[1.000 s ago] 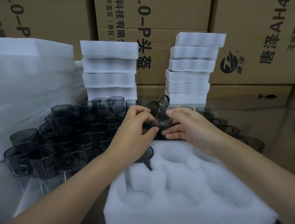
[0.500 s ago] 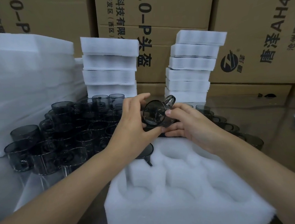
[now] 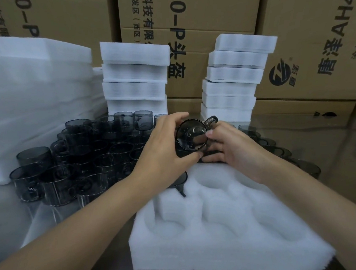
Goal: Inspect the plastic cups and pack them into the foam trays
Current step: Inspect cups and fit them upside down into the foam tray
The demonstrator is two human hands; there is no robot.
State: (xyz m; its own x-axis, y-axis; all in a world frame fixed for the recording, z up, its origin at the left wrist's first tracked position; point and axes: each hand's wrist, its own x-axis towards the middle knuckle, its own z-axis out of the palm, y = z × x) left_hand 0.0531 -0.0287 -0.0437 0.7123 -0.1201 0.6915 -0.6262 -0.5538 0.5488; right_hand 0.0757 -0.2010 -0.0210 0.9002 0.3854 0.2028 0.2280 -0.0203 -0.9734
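Note:
A smoky grey plastic cup [image 3: 191, 135] with a handle is held on its side above the far edge of the white foam tray [image 3: 222, 227], its round end facing me. My left hand [image 3: 165, 148] grips its left rim with curled fingers and thumb. My right hand [image 3: 227, 150] pinches its right side, thumb on the rim. One dark cup [image 3: 179, 182] sits in the tray's far-left pocket, half hidden by my left wrist. The other pockets hold nothing.
Several loose grey cups [image 3: 78, 155] crowd the table on the left, and more cups [image 3: 280, 150] stand right of my hands. Foam tray stacks [image 3: 135, 78] [image 3: 237, 74] rise behind, with foam sheets [image 3: 27, 99] far left and cardboard boxes [image 3: 314, 39] at the back.
Both hands have lifted the cup slightly and turned it, so its round end now faces me and the handle points up and right.

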